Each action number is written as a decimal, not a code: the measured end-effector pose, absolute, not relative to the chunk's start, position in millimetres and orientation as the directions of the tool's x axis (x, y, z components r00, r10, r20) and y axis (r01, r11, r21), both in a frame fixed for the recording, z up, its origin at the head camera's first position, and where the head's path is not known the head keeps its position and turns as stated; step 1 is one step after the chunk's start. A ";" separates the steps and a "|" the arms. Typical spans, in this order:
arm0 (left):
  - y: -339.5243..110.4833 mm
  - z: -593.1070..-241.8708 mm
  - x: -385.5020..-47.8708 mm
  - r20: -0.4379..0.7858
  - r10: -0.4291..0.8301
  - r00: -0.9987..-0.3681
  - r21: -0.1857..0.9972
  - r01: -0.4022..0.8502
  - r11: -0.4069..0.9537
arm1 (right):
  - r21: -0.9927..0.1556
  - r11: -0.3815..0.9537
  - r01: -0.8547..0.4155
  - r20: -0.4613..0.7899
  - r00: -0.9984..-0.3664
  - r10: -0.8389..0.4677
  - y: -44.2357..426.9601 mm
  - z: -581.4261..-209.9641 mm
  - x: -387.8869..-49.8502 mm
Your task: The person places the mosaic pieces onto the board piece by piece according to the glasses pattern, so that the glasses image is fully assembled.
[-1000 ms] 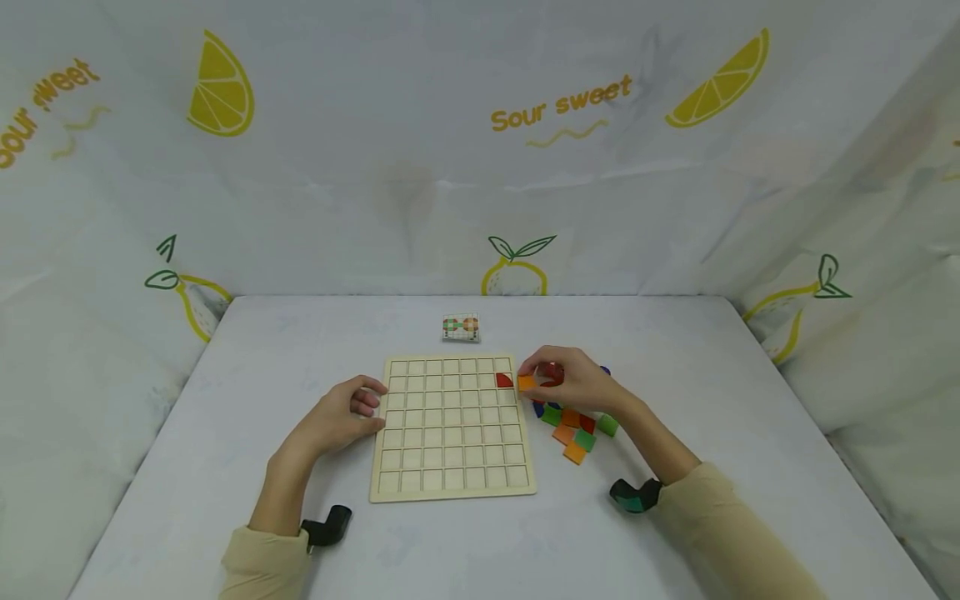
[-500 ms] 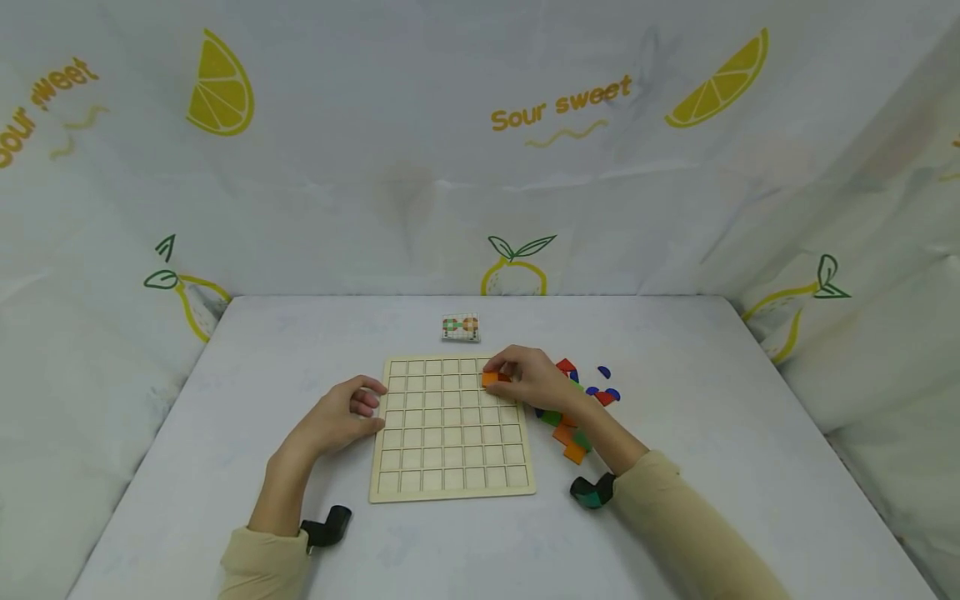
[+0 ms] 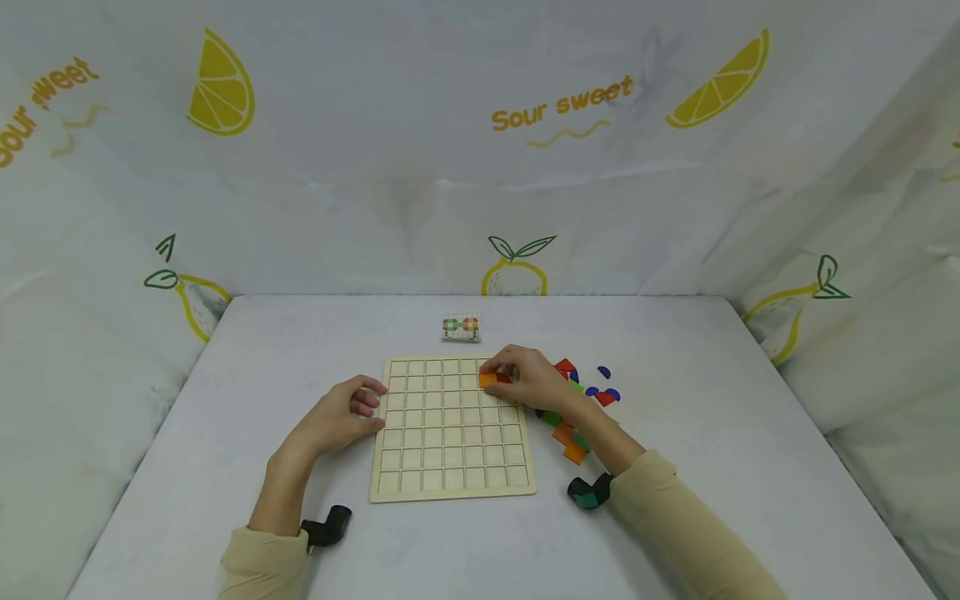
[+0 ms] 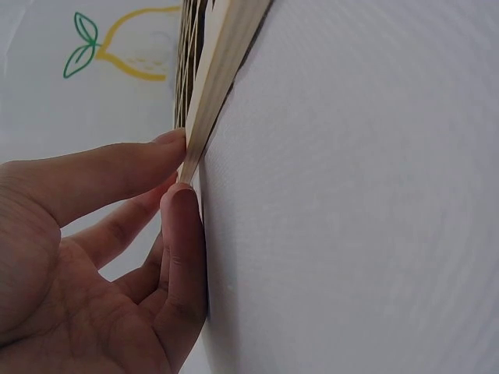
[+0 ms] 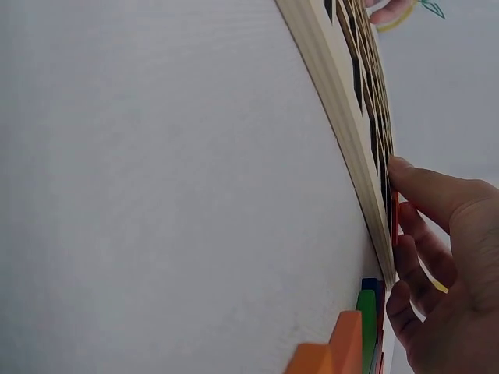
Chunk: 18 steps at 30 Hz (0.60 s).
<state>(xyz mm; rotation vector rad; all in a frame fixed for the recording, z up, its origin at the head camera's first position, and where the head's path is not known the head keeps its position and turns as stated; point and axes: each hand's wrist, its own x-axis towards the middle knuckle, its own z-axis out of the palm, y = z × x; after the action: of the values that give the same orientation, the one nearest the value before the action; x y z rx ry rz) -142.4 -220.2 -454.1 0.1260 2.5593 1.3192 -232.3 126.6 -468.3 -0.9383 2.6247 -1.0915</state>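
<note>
A pale wooden grid board (image 3: 450, 433) lies flat on the table. My left hand (image 3: 333, 417) is at its left side, with thumb and fingertips touching the edge. In the left wrist view the thumb (image 4: 117, 175) rests against the wooden edge, the fingers bent loosely beside it. My right hand (image 3: 532, 379) pinches an orange square tile (image 3: 487, 380) over the upper right cells. Just right of that tile a red quarter-round piece (image 3: 505, 377) sits in a cell, partly hidden by the fingers. Whether the orange tile is fully seated cannot be told.
Loose coloured pieces lie right of the board: orange tiles (image 3: 574, 452), a red piece (image 3: 603, 398), a blue half-round (image 3: 604, 372); the right forearm hides some. A small pattern card (image 3: 461, 327) lies behind the board. White printed cloth (image 3: 337, 208) hangs at the back.
My right hand has moved left from beside the board onto its upper right cells, carrying the orange tile next to the red piece. It has barely shifted since half a second ago. My left hand stays put.
</note>
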 end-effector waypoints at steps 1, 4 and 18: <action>-220.0 -454.5 -142.2 -0.191 0.193 -0.963 0.810 -0.044 0.585 | -0.678 0.539 -0.499 0.106 -0.793 -0.600 126.7 -468.6 -232.2; -220.4 -454.9 -142.0 -0.190 0.193 -0.963 0.809 -0.042 0.586 | -0.671 0.537 -0.511 0.125 -0.792 -0.597 127.3 -468.4 -231.3; -221.0 -453.1 -142.4 -0.187 0.194 -0.963 0.809 -0.039 0.587 | -0.734 0.502 -0.457 0.124 -0.817 -0.563 144.1 -463.3 -227.2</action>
<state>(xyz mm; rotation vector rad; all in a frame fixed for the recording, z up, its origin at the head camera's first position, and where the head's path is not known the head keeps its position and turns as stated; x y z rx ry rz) -142.4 -221.0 -453.1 0.1282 2.5631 1.3155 -227.2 144.1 -463.3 -0.8905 2.6058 -1.2139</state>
